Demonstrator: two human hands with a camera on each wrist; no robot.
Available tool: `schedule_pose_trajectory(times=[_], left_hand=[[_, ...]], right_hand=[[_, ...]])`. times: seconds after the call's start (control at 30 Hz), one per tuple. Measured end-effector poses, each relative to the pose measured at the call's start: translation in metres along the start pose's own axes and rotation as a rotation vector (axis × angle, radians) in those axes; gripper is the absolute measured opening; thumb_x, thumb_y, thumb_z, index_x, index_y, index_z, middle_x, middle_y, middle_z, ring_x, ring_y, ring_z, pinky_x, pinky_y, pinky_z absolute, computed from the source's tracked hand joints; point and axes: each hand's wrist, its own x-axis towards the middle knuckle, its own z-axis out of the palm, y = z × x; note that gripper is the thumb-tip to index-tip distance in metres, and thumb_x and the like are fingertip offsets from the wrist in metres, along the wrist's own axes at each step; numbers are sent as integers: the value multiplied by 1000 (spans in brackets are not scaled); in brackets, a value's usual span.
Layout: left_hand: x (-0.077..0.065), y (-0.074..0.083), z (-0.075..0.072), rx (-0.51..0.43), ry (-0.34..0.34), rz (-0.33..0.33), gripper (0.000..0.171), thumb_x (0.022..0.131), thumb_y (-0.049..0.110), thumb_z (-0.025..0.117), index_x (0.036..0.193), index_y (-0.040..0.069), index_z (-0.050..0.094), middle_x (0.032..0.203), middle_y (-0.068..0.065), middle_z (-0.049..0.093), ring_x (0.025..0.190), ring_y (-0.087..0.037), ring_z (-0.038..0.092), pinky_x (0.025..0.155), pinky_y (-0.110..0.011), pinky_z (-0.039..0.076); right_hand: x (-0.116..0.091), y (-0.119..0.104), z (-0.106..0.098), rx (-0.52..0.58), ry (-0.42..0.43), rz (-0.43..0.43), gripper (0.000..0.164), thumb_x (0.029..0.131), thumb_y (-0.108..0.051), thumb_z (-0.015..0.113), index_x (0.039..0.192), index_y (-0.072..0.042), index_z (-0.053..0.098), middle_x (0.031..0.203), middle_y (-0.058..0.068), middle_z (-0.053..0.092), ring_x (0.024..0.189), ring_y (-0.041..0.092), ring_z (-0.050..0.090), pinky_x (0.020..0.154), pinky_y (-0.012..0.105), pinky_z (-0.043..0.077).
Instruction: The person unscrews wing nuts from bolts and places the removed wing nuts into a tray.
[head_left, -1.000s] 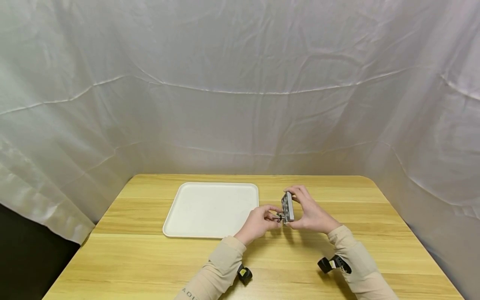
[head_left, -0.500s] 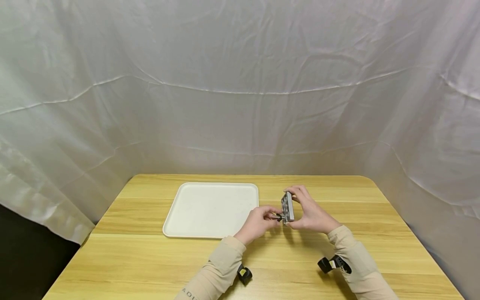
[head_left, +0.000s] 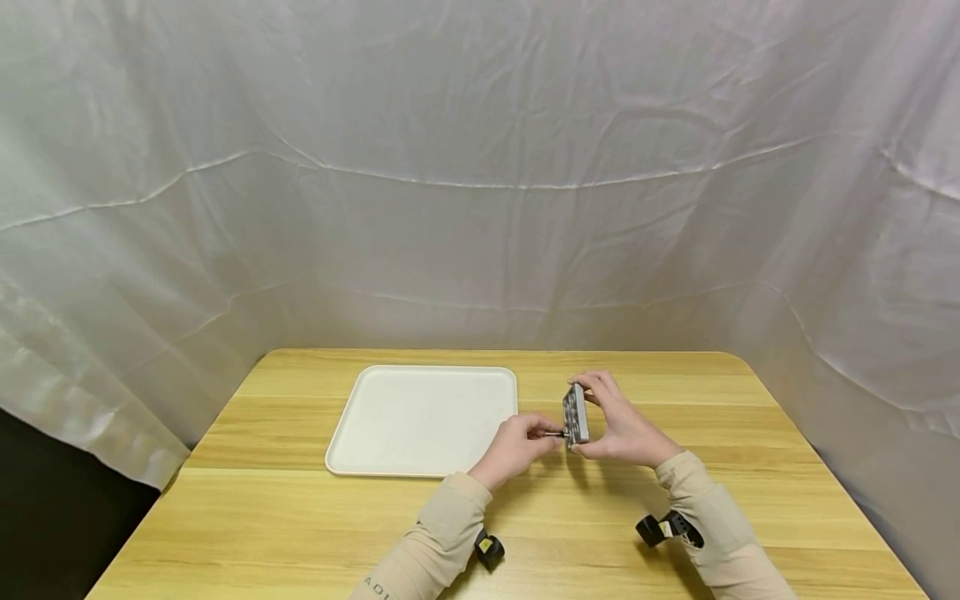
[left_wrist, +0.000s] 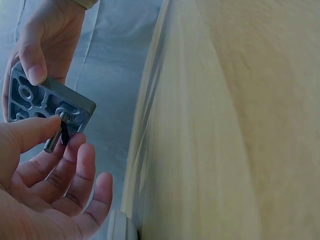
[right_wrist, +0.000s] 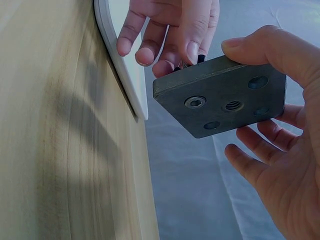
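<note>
My right hand (head_left: 626, 429) holds a grey metal plate (right_wrist: 222, 97) on edge above the table, thumb on one edge and fingers on the opposite one. The flat face has several round holes and a socket-head bolt (right_wrist: 195, 102) sunk at one corner. On the plate's ribbed side, the bolt's threaded shank (left_wrist: 52, 141) sticks out toward my left hand (head_left: 517, 446). A small black wing nut (left_wrist: 65, 134) sits on that shank, partly hidden by the fingers. My left thumb and index finger pinch it, while the other left fingers stay spread and bent below.
A white tray (head_left: 420, 473) lies on the wooden table (head_left: 300, 533), left of the plate and beside my left hand. Pale curtains (head_left: 480, 250) hang behind the table and along its sides. A black wrist camera (head_left: 489, 550) is strapped under the left sleeve.
The left fingers have shifted slightly around the shank, and the black wing nut has turned and shows less in the head view. The plate and right hand have stayed in place.
</note>
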Motion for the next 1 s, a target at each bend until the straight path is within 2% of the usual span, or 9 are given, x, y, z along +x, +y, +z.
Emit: schedule_pose_trajectory(times=[0.2,0.5,0.77,1.0], left_hand=[[1,-1,0,-10,10,-4,19,93,24,65,101,9,73,97,-4,74,81,-3,62,69,-19,51],[1,-3,-1,-63,-7,-20,19,94,22,64,106,9,71,91,-9,74,83,-23,69,65,-22,51],[2,-3,0,-91,-10,-30,30,82,11,76,111,10,70,89,-7,73,72,-6,63,63,-21,50],[2,-3,1,-79,-13,-13,35,79,4,77,112,11,69,87,-7,70,69,-6,60,62,-20,50]], right_hand=[[0,1,0,3,-2,-6,86,57,9,85,131,10,41,124,30,40,114,40,51,100,50,45],[0,1,0,-2,-7,-6,86,58,9,85,131,10,40,123,29,40,114,40,50,101,50,46],[0,0,1,-2,-10,9,86,58,9,85,131,9,40,124,29,40,115,39,50,101,51,45],[0,0,1,6,-11,25,86,57,9,84,131,9,40,124,28,40,115,40,50,102,52,45]])
